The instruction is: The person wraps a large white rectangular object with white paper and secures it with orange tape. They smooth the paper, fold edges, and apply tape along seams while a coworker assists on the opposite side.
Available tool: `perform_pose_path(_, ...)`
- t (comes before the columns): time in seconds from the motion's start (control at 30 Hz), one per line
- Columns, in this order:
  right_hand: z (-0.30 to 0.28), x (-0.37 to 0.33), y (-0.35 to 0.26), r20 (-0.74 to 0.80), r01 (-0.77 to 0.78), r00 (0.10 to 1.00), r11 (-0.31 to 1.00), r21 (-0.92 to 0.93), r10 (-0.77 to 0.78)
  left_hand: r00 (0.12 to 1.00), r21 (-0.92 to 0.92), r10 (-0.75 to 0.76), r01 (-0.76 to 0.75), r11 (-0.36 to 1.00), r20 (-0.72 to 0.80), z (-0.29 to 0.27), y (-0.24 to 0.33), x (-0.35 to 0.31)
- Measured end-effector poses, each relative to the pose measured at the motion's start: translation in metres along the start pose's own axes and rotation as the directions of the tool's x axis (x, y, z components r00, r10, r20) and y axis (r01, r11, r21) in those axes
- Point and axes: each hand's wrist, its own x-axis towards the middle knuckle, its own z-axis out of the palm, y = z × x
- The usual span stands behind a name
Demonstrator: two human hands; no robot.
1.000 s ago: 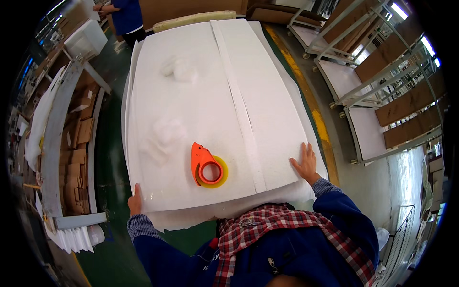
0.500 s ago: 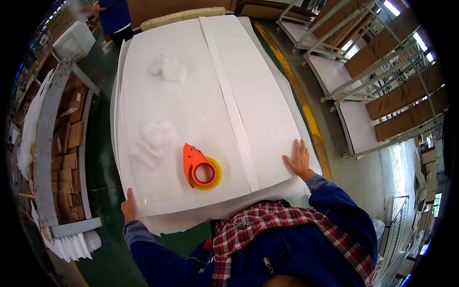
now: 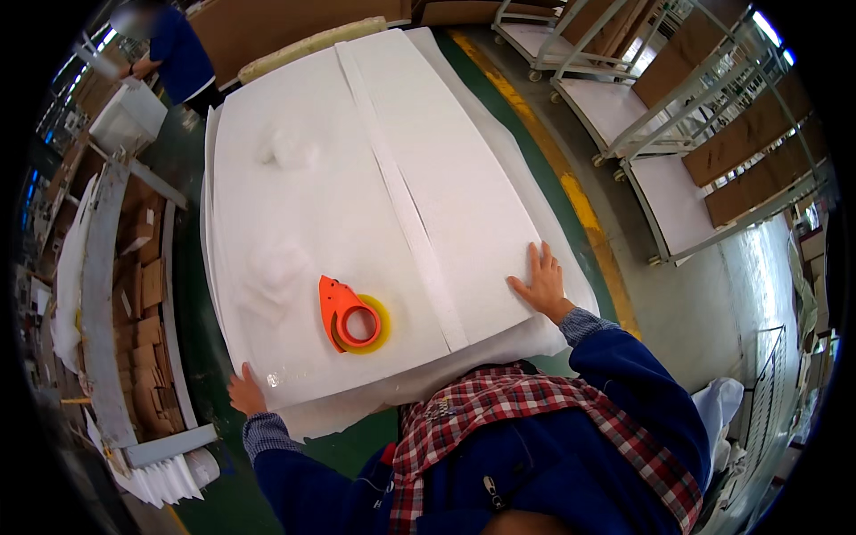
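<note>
A large stack of white foam sheets (image 3: 303,205) lies before me, its layers uneven at the near edge. My right hand (image 3: 541,281) rests flat on its near right corner, fingers spread. At the near left corner my left hand (image 3: 247,390) touches the edge, its fingers apart and partly hidden by the sheet. Between the hands, nearer the left, lies an orange tape dispenser (image 3: 328,303) with a roll of yellowish tape (image 3: 384,325). A white strip (image 3: 392,183) runs lengthwise along the top sheet. Two crumpled pieces of thin white foam (image 3: 276,276) lie on the left half.
On the left stands a shelf (image 3: 96,312) with folded cardboard (image 3: 152,357). Wheeled carts (image 3: 673,209) carrying brown boards stand on the right, past a yellow floor line (image 3: 584,209). At the far left another person (image 3: 183,58) in blue stands beside a white box (image 3: 129,116).
The view has shifted, so the stack and dispenser sit farther left in it. My left hand's fingers have spread somewhat at the corner. The other person shows more fully, arm stretched leftward.
</note>
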Motion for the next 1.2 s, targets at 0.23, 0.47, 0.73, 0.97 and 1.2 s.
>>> perform_pose_path(0.23,-0.002,-0.002,0.004,-0.048,0.003,0.999,1.0,0.021,-0.002,0.8,-0.591,0.131,-0.531,0.608,-0.585,-0.03,0.1,-0.065)
perform_pose_path(0.47,-0.004,-0.001,0.004,-0.021,-0.033,0.999,0.998,0.044,0.034,0.186,-0.339,0.923,-0.939,0.065,-0.338,-0.03,0.268,-0.246)
perform_pose_path(0.73,-0.009,-0.002,0.0,-0.034,-0.009,0.999,0.998,0.07,0.011,0.366,-0.319,0.902,-0.904,0.286,-0.228,0.013,0.332,-0.28)
perform_pose_path(0.97,-0.005,-0.003,0.004,-0.063,-0.015,0.998,0.996,0.088,0.02,0.409,-0.315,0.898,-0.884,0.346,-0.162,0.008,0.336,-0.286)
perform_pose_path(1.2,-0.001,-0.002,0.007,-0.055,-0.011,0.998,0.997,0.07,0.015,0.187,-0.328,0.961,-0.938,0.114,-0.201,0.006,0.328,-0.282)
